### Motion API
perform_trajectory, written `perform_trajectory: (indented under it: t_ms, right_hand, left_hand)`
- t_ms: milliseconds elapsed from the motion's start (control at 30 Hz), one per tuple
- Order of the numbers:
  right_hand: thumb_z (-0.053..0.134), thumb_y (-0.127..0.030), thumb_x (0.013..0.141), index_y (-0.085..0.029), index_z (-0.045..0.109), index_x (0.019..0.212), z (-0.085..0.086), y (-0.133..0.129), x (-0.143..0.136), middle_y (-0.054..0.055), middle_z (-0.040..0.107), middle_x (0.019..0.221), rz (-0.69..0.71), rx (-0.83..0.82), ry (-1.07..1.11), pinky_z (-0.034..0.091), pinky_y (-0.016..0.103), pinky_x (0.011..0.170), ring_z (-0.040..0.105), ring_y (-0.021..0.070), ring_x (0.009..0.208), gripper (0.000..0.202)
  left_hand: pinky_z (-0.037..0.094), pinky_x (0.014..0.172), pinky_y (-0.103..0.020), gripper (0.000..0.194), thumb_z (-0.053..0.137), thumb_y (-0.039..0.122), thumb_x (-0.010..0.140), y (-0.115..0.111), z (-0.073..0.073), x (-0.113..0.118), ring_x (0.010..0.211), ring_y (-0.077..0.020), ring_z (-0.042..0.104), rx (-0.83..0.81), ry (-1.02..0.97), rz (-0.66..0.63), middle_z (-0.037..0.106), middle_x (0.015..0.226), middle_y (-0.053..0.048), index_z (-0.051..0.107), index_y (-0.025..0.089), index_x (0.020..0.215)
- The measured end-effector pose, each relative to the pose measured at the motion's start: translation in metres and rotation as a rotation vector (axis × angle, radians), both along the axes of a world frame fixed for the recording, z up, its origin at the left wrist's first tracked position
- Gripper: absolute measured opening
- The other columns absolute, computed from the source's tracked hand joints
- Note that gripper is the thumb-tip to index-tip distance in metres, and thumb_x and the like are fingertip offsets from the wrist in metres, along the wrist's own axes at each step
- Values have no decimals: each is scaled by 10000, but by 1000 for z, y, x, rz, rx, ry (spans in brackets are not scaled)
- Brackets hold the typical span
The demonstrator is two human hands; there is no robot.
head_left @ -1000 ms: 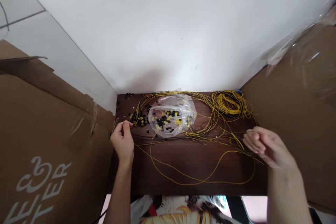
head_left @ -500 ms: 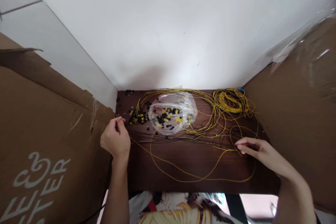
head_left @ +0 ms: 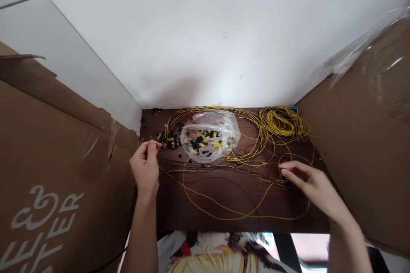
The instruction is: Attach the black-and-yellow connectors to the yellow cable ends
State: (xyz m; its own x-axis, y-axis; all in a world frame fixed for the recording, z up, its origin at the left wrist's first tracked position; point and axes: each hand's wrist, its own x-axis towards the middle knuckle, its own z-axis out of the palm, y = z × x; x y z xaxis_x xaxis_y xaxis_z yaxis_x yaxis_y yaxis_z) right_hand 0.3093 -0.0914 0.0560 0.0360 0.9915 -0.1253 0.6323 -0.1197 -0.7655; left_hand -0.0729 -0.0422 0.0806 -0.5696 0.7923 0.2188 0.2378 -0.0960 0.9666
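My left hand (head_left: 145,165) is closed in a pinch beside the cluster of black and yellow connectors (head_left: 168,141) at the table's left; what its fingertips hold is too small to make out. On the right, my right hand (head_left: 306,183) pinches over the wires, its fingertips close together; whatever lies between them cannot be made out. A clear plastic bag (head_left: 209,136) with small black and yellow parts lies between the hands. Yellow and black wires curve behind and around it. A loose yellow wire (head_left: 221,219) loops across the front of the table.
The dark brown table (head_left: 208,198) meets a white wall (head_left: 205,42) at the back. Cardboard stands at the left (head_left: 77,158) and right (head_left: 365,136). A coil of yellow wire (head_left: 280,123) lies at the back right, and small black bits are scattered at the back left.
My left hand has shifted slightly right, towards the connectors. My right hand has moved left and a little up. A thin dark wire now curves across the front of the table.
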Motion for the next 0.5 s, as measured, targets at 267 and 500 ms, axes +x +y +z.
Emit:
perform_trajectory:
  t_ms: [267, 500]
  right_hand:
    - [574, -360, 830, -264, 463, 1292, 15, 3, -133, 74, 538, 1289, 521, 134, 275, 380, 423, 1020, 496, 223, 1182, 484]
    - [561, -281, 847, -223, 638, 1023, 7, 6, -163, 9, 558, 777, 517, 162, 277, 467, 276, 705, 552, 137, 725, 201]
  left_hand:
    - [180, 351, -103, 260, 592, 316, 829, -15, 41, 63, 427, -39, 156, 15, -869, -543, 196, 530, 73, 498, 138, 664]
    - [245, 351, -113, 271, 449, 236, 910, -17, 40, 64, 428, -67, 194, 28, -1207, -659, 165, 542, 60, 419, 161, 651]
